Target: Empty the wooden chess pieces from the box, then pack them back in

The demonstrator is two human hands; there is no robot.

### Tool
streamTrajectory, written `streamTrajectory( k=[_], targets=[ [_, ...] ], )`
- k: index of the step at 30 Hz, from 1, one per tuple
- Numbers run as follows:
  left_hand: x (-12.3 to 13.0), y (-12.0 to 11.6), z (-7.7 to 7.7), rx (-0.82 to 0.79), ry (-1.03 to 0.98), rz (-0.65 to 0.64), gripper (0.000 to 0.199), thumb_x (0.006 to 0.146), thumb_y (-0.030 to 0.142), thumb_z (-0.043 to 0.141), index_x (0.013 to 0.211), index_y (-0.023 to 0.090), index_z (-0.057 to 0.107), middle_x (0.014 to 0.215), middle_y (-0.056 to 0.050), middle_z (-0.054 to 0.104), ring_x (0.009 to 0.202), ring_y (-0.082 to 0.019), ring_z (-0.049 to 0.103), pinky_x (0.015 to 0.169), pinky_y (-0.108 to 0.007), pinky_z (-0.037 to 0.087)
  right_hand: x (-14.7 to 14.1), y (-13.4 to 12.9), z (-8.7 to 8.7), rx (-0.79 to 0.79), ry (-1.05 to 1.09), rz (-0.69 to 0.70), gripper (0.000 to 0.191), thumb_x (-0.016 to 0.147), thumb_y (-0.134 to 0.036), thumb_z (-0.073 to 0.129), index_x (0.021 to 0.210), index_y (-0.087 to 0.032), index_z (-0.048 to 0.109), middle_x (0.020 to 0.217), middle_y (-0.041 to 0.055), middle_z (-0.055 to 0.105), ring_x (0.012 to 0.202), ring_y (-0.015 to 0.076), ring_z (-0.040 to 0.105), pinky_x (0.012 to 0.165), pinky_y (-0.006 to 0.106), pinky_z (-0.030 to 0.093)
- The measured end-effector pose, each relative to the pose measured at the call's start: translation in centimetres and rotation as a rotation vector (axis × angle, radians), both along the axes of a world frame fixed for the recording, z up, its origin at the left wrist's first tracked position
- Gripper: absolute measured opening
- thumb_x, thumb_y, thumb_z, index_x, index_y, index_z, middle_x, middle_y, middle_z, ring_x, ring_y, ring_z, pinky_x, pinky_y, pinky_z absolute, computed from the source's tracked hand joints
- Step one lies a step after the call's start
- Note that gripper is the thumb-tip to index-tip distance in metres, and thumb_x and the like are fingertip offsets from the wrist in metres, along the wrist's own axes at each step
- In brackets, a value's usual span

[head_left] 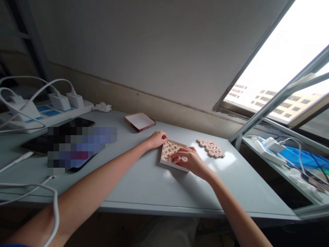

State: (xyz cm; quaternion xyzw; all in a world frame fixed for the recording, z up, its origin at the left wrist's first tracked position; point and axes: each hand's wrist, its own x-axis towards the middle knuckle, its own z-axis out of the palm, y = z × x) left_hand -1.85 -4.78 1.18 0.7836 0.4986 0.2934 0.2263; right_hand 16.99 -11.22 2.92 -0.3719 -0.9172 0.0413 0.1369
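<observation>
A shallow box with pale sides stands on the desk, holding rows of round wooden Chinese chess pieces with dark characters. At its far left corner is my left hand, its fingers curled closed against the box edge; the exact grip is partly hidden. My right hand lies over the right part of the box, fingers apart and fingertips on the pieces, covering several of them. To the right, a cluster of more Chinese chess pieces lies flat on the desk, partly in sunlight.
The box lid, red outside and white inside, lies upturned near the wall. On the left are a power strip with chargers and white cables, a black phone and a blurred-out device. A metal frame post rises at the desk's right edge.
</observation>
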Motion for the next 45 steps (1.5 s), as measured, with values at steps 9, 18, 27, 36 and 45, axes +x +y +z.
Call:
streamTrajectory(
  k=[9,18,27,36,45],
  targets=[
    [0.0,0.0,0.0,0.006,0.013,0.012,0.018,0.072,0.015,0.049,0.079,0.011,0.065,0.083,-0.007,0.066,0.076,-0.016,0.06,0.068,-0.02,0.044,0.2,0.2,0.1,0.031,-0.017,-0.046,0.026,0.071,-0.025,0.063,0.097,-0.029,0.059,0.1,0.0001,0.061,0.094,0.0188,0.052,0.079,0.034,0.031],
    [-0.1,0.4,-0.3,-0.008,-0.013,-0.006,0.019,0.073,0.018,0.049,0.079,0.011,0.064,0.083,-0.007,0.066,0.076,-0.016,0.059,0.068,-0.02,0.044,2.5,1.4,0.0,0.047,0.039,-0.126,0.016,0.079,-0.037,0.052,0.087,-0.024,0.059,0.085,0.0017,0.061,0.08,0.0169,0.053,0.077,0.034,0.033],
    [-0.4,0.5,0.0,0.006,-0.036,0.044,0.025,0.071,0.037,0.052,0.077,0.013,0.055,0.08,-0.007,0.061,0.07,-0.016,0.056,0.06,-0.023,0.041,10.4,5.5,-1.9,0.411,-0.319,-0.613,0.028,0.081,-0.019,0.04,0.103,-0.021,0.056,0.115,0.0113,0.048,0.103,0.0286,0.039,0.08,0.046,0.029],
    [-0.5,0.8,-0.3,0.014,0.071,-0.03,0.032,0.072,0.034,0.043,0.045,0.017,0.041,0.048,0.001,0.047,0.052,-0.013,0.043,0.051,-0.022,0.028,8.3,2.1,-1.1,0.227,-0.052,-0.475,0.02,0.077,-0.043,0.051,0.086,-0.027,0.061,0.105,0.0054,0.05,0.102,0.0259,0.041,0.082,0.045,0.033],
    [-0.7,0.6,-0.1,-0.053,0.036,-0.042,0.036,0.069,0.039,0.045,0.042,0.017,0.045,0.047,-0.001,0.051,0.051,-0.014,0.044,0.051,-0.023,0.029,3.5,-1.4,1.5,0.007,0.097,-0.165,0.02,0.072,-0.038,0.061,0.089,-0.027,0.06,0.101,0.0039,0.051,0.098,0.0216,0.044,0.087,0.041,0.032]
  ],
)
